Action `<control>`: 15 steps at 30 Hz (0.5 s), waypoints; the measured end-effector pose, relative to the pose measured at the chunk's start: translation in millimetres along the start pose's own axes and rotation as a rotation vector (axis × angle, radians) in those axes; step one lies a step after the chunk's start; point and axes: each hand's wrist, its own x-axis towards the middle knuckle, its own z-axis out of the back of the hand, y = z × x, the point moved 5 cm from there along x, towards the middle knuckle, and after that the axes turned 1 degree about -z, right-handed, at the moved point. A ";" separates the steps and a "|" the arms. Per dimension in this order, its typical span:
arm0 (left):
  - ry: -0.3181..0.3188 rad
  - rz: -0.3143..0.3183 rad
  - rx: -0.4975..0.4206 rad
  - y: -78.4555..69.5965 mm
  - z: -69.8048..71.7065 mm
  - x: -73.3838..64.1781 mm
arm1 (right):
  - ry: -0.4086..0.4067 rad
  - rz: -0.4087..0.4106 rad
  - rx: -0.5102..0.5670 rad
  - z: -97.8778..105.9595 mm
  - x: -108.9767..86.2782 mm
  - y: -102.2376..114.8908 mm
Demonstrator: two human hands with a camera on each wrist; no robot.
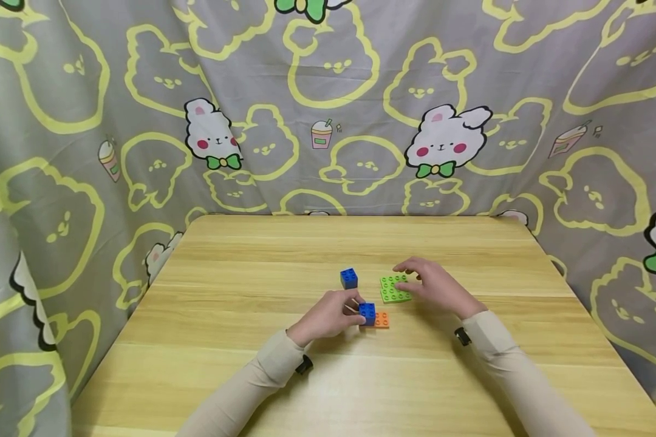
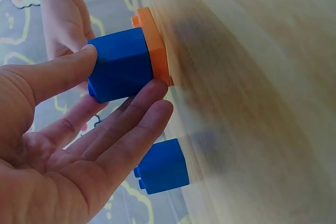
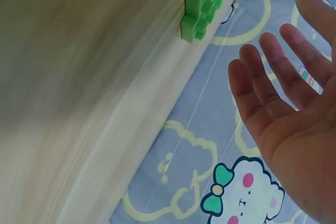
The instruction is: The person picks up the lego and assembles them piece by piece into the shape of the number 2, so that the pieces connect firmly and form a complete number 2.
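Note:
My left hand (image 1: 330,314) pinches a blue toy brick (image 2: 122,66) between thumb and fingers. That brick sits on the left part of a flat orange brick (image 1: 382,320), whose studs show on the right. A second blue brick (image 1: 348,278) stands on the table just beyond the left hand. My right hand (image 1: 434,285) hovers at the right of the flat green bricks (image 1: 395,294), fingers spread and holding nothing. In the right wrist view the green bricks (image 3: 195,3) show a stepped outline, apart from the right hand's fingers.
The bricks lie on a wood-grain table (image 1: 240,279). A grey curtain (image 1: 273,73) with cartoon rabbits hangs behind the table and along its sides. A dark strap piece shows at each wrist.

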 end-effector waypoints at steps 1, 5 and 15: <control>0.000 0.001 -0.002 0.1 0.0 -0.1 | 0.004 0.003 -0.007 0.2 1.3 -1.1; -0.001 0.004 -0.001 0.3 0.3 -0.2 | 0.019 0.007 -0.024 0.4 5.5 -4.4; -0.007 -0.005 0.003 1.1 0.2 0.5 | 0.057 -0.007 -0.058 -5.5 8.8 -11.2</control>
